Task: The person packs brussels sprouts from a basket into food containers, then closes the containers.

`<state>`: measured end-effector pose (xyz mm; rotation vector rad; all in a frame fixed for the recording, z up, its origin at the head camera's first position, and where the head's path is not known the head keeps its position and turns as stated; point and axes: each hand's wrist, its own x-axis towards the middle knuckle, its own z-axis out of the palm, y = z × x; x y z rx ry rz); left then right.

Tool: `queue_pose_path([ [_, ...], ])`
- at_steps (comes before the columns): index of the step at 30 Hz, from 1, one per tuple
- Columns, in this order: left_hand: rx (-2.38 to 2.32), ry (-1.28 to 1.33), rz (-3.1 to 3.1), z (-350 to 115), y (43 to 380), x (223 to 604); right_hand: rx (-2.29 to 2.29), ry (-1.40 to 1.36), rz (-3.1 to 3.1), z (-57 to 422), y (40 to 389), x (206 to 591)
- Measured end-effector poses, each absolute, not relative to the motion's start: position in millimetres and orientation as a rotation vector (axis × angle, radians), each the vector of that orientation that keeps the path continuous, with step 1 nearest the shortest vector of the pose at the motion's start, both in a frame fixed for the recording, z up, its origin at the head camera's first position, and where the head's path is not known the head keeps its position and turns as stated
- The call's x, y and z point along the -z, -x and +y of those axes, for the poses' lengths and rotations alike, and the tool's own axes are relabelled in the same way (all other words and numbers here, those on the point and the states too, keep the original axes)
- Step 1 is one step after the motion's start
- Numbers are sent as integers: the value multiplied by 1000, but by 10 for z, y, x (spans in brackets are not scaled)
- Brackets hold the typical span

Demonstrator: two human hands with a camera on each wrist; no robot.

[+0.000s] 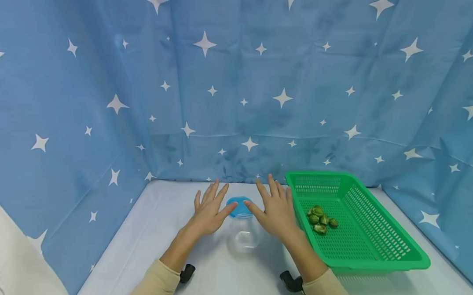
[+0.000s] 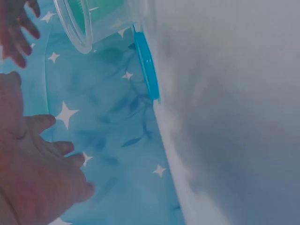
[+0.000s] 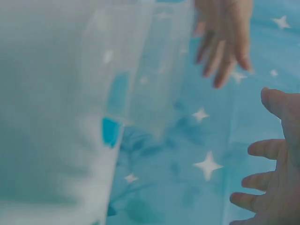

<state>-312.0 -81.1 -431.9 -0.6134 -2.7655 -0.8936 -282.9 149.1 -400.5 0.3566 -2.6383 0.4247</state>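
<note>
While a pair of beige sleeves (image 1: 155,281) lie nearest, on either side of the clear container (image 1: 244,239), a black fitting (image 1: 188,273) shows at each wrist, just nearer than that container. The left hand (image 1: 209,215) hovers to the container's left, its fingers spread wide and its thumb pointing in above the container's far side. The right hand (image 1: 278,211) mirrors it on the container's right, likewise spread wide, thumb inward; both are apart from the container. The container stands upright between them on the white-covered counter (image 1: 214,285), mouth facing up. Just beyond it lies the blue lid (image 1: 241,211); whether the two touch, I cannot tell. To the container's right sits a green basket (image 1: 359,230), with a small cluster of Brussels sprouts (image 1: 314,219) inside, toward the container's side. Well beyond the container hangs a blue curtain (image 1: 233,77) printed with white stars.
</note>
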Motion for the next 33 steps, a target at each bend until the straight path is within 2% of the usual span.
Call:
queue_pose_path([
  [9, 1530, 668, -2607, -858, 3091, 4410, -587, -492, -2512, 1507, 2568, 3614],
  [22, 1838, 785, -2634, -1025, 3114, 4512, -559, -656, -2562, 1588, 2157, 2883],
  [27, 1909, 833, -2663, -1077, 3134, 4551, -544, -700, -2574, 1619, 2145, 2700],
  [33, 1903, 909, -2695, -1046, 3135, 4548, -652, -750, -2599, 1691, 2303, 2645],
])
